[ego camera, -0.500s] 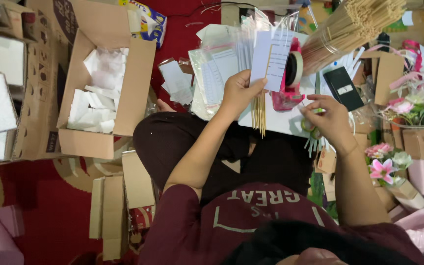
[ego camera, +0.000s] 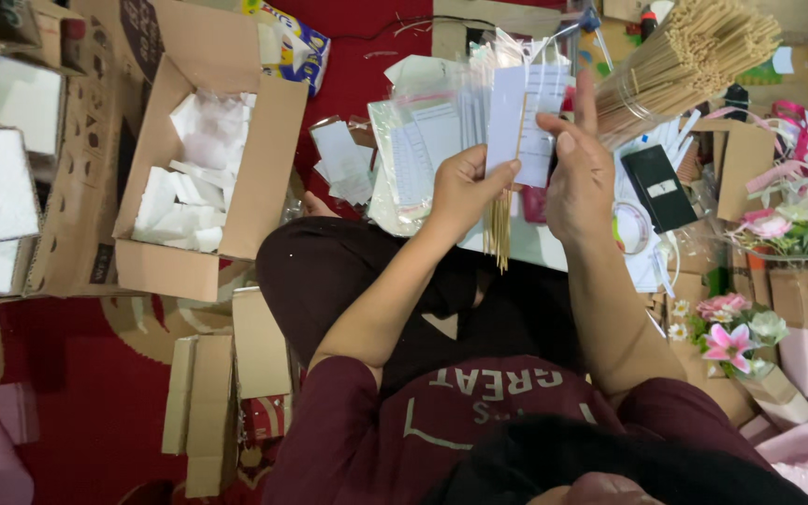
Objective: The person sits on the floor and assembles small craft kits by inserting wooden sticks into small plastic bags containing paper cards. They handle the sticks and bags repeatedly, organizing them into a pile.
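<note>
My left hand (ego camera: 465,192) is raised in front of me, pinching a small bunch of thin wooden sticks (ego camera: 497,229) together with a white card in a clear sleeve (ego camera: 516,122). The sticks hang down below the fingers. My right hand (ego camera: 577,178) is right beside it, thumb and fingers pressed on the right edge of the same card. A stack of similar clear sleeves with cards (ego camera: 423,150) lies just behind my left hand.
An open cardboard box (ego camera: 264,187) with white paper pieces sits at the left. A big bundle of wooden sticks (ego camera: 685,56) lies at the top right. A black flat case (ego camera: 661,187), ribbons and artificial flowers (ego camera: 731,337) crowd the right side. Folded cardboard (ego camera: 208,393) lies on the red carpet.
My right hand has moved left and up from near the black case to the card. My left hand keeps holding the sticks and card.
</note>
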